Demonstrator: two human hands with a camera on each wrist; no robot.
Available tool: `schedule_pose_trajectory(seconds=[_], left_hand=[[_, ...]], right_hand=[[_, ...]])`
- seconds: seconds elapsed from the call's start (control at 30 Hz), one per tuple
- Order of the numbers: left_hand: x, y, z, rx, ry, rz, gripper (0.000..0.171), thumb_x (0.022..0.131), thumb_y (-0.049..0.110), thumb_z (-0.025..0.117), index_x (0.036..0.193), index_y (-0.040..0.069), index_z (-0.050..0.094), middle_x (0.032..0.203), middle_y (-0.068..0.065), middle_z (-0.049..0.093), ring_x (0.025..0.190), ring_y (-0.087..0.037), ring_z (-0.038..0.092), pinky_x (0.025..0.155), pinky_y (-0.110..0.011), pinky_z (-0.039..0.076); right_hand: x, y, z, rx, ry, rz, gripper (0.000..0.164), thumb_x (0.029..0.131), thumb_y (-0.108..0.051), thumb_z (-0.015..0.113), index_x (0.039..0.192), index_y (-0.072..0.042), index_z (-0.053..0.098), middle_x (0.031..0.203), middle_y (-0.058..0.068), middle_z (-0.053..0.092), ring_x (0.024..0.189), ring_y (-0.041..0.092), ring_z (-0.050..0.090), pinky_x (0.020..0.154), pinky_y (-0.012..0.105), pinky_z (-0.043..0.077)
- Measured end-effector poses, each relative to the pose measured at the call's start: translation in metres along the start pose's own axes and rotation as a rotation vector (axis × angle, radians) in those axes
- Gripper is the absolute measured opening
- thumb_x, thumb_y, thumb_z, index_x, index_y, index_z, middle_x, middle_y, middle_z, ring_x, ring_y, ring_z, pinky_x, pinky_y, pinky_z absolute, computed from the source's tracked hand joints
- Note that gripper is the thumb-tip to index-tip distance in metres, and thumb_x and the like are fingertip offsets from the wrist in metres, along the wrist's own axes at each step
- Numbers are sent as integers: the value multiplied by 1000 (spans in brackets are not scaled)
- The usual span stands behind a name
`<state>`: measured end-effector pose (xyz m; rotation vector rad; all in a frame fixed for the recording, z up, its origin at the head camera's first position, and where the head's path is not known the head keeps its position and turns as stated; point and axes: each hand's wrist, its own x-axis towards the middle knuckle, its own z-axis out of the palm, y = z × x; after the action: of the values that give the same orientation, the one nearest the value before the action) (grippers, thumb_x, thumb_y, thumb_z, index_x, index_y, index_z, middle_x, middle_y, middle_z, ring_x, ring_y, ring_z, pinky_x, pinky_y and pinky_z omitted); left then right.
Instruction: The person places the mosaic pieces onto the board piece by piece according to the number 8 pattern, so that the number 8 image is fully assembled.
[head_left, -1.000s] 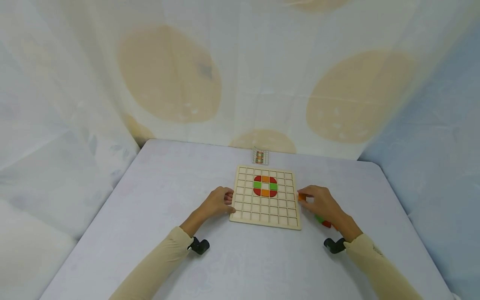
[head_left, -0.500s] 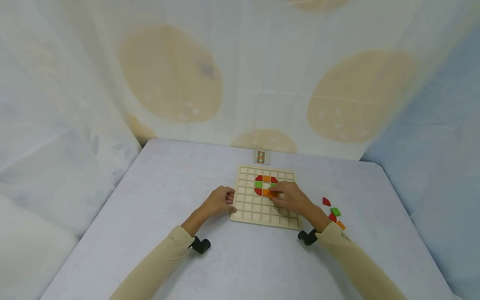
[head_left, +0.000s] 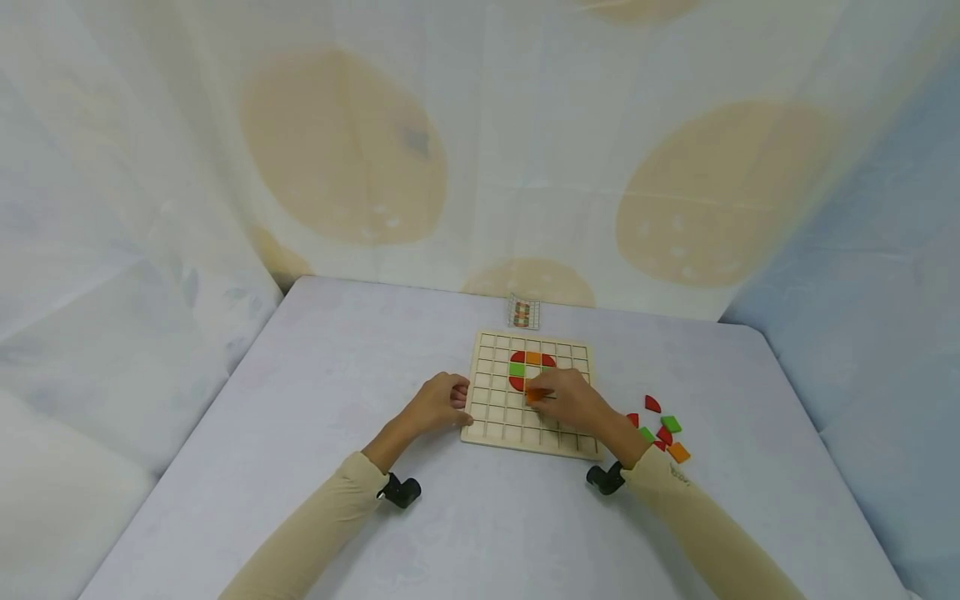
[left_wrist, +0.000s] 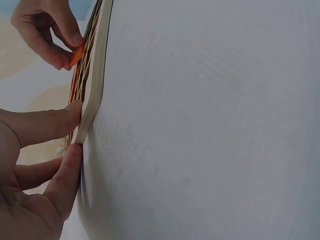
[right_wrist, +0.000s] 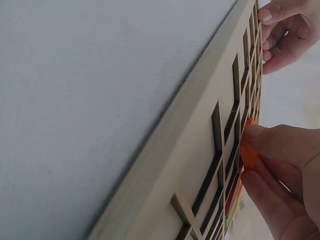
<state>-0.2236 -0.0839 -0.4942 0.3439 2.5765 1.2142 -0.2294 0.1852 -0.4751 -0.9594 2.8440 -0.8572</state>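
Note:
My left hand grips the left edge of a pale wooden grid board; in the left wrist view, thumb and fingers meet at its rim. Between thumb and fingertips, my right hand pinches an orange square tile at the board's surface, by the lower side of a ring of coloured tiles. Red rounded tiles, a green tile and an orange tile show in that ring. The hand hides the ring's lower right part. Whether the pinched tile sits in a cell, I cannot tell.
Several loose tiles lie right of the board, among them a red quarter-round, a green square and an orange square. Behind the board, a small pattern card lies near the table's back edge. Cloth hangs behind the table.
My right hand has carried the orange tile left from beside the board to the ring, then slightly further left. Loose tiles beneath that arm have come into sight. The left hand keeps its grip.

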Motion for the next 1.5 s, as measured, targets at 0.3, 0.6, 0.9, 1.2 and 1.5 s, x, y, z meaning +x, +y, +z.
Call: schedule_pose_trajectory(seconds=[0.3,0.6,0.9,1.2,1.5], left_hand=[[-1,2,-1,-4,-3,2,63,71,5,86,125,-6,56,101,-5,56,90,-16,55,80,-26,51],[-1,3,-1,-3,-6,10,63,72,5,86,126,-6,56,101,-6,55,91,-17,55,80,-26,52],[0,2,0,19,2,9,62,71,5,86,125,-6,57,100,-5,57,90,-17,56,80,-26,51],[-1,0,0,32,0,15,63,71,6,87,125,-6,57,99,-5,56,89,-16,56,79,-26,52],[-3,1,0,21,1,2,63,71,6,87,125,-6,57,99,-5,55,89,-16,55,79,-25,51]], right_hand=[[0,-3,1,-38,13,-8,23,83,-11,78,105,-6,76,103,2,73,94,16,66,78,30,56],[-2,-4,4,-98,38,-28,14,81,-11,80,95,-7,78,90,1,74,85,17,65,76,33,56],[-13,3,-11,-12,31,24,18,85,-8,76,103,-5,75,100,4,72,92,19,66,80,35,57],[-63,46,-48,-71,155,119,27,82,-2,76,108,0,72,103,11,70,90,26,67,77,42,57],[-107,72,-70,-147,164,319,29,84,-5,75,112,4,70,105,19,69,91,35,65,78,47,56]])
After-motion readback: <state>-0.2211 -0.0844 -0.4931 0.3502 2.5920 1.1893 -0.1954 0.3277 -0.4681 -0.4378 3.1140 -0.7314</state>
